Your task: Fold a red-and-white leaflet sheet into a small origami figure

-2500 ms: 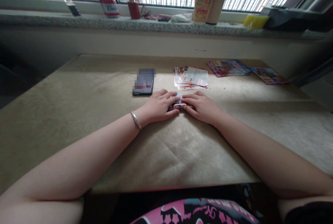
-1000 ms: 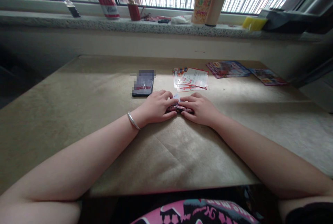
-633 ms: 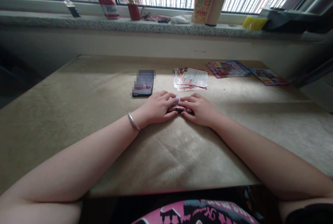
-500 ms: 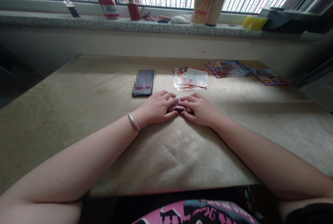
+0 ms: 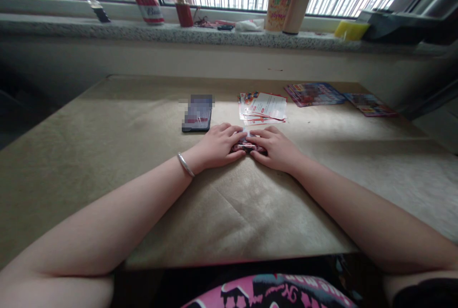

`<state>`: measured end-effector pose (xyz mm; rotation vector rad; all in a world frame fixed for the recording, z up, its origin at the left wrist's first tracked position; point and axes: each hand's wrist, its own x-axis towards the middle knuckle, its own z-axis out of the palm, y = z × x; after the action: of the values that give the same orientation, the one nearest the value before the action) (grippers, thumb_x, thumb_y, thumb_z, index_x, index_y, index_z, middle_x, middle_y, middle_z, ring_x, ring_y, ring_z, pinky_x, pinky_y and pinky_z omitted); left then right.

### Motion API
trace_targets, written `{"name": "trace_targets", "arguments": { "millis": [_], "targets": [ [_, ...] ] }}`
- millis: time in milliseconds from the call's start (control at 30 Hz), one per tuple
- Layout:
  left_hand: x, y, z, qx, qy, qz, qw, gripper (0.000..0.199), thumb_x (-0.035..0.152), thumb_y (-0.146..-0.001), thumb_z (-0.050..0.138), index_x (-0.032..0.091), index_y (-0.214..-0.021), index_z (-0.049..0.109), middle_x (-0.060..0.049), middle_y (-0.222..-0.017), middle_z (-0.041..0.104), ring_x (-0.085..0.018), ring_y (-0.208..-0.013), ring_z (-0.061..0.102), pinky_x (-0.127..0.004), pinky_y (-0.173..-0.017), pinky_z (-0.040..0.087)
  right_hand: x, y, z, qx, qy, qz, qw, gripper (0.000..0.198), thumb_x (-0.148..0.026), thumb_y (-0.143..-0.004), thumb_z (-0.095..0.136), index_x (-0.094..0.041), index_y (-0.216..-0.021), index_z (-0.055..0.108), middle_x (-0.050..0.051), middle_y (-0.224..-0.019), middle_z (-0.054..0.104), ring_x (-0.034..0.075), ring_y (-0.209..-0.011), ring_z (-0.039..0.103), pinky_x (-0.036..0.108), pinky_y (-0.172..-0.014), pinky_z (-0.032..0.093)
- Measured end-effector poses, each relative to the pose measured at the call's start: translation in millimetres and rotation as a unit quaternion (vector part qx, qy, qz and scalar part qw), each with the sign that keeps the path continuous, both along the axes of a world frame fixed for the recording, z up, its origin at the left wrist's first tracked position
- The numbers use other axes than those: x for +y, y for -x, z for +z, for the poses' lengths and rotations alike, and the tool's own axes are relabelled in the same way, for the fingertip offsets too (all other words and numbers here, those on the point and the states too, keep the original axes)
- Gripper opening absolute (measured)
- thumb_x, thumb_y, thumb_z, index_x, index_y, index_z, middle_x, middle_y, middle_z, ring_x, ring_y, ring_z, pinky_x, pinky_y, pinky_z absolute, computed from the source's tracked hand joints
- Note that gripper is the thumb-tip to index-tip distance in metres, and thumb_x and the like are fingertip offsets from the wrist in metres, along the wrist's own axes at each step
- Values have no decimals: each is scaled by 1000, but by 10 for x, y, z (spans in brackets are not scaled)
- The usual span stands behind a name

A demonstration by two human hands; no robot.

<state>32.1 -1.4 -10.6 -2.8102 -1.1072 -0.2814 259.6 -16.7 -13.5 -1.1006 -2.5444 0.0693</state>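
Observation:
A small, shiny printed packet (image 5: 246, 146), dark pink and black along its near side, lies on the table between my hands. My left hand (image 5: 223, 145) grips its left end, fingers over the top and thumb along the near side. At the right end, my right hand (image 5: 275, 148) presses down on it in the same way, fingertips close to those of the left. Much of the packet is hidden under the fingers. Just beyond the hands lies a fanned pile of white and red printed cards (image 5: 266, 106). A dark phone (image 5: 197, 113) rests left of them.
Colourful printed packets (image 5: 317, 94) and another packet stack (image 5: 371, 104) lie at the table's far right. On the stone windowsill (image 5: 214, 36) stand a red can (image 5: 147, 3), a red toothpick holder (image 5: 184, 13), a patterned cup (image 5: 279, 5) and a yellow item (image 5: 351, 30).
Both hands have shifted very slightly away from me with the packet, and slightly more of its near side shows. The other things lie as before.

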Motion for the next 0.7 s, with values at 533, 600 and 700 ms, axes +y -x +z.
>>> {"name": "trace_targets", "arguments": {
  "millis": [533,600,700],
  "targets": [
    [30,-5,-14,-12,-18,28,999,53,52,-98,42,18,-137,54,-11,-138,59,-30,-125,52,-45,-107,37,67,-8,-2,-37,-28,-24,999,41,-40,-95,50,-21,-127,67,9,-135,64,30,-115,54,48,-100,45],
    [35,-2,-17,-11,-18,27,999,54,52,-98,42,17,-138,53,-11,-140,58,-30,-127,52,-45,-108,36,74,-10,-5,-35,-27,-26,999,41,-40,-95,50,-21,-127,67,9,-135,63,30,-117,54,47,-100,45],
    [33,-2,-6,-14,-9,25,1000,55,52,-98,43,17,-138,53,-11,-140,58,-29,-127,52,-44,-108,38,76,-15,-15,-36,-28,-27,999,41,-41,-95,50,-21,-127,67,8,-135,63,30,-118,54,47,-100,45]
  ]
}}
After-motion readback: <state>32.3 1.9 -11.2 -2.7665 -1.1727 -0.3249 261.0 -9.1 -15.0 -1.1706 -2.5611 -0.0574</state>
